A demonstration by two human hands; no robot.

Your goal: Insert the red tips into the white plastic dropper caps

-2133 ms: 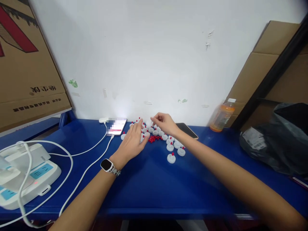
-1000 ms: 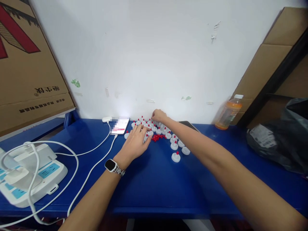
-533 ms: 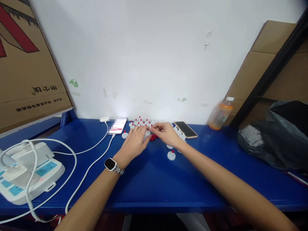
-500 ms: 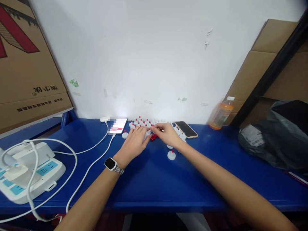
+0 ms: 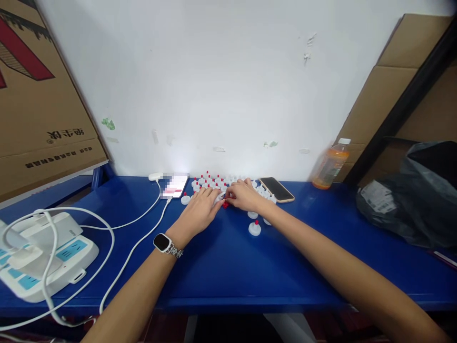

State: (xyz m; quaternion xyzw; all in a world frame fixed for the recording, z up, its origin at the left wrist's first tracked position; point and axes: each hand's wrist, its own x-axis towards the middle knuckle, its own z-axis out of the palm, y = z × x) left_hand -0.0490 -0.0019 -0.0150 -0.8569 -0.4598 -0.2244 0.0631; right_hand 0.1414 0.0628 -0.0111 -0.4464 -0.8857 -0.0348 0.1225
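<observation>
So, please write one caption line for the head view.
Both hands, left hand and right hand, meet over white caps and red beads on a blue table.

Right hand drawn in from the wall to meet the left

Two seconds back the right hand [image 5: 244,196] was raised over the far side of the white caps [image 5: 214,183], then stretched to the row nearest the wall; now it lies low, fingertips meeting those of the left hand [image 5: 200,212] over the red beads [image 5: 225,205], most of which it now covers. The left hand has crept slightly forward. The dark phone [image 5: 276,189], hidden behind the right forearm a second ago, shows whole.
</observation>
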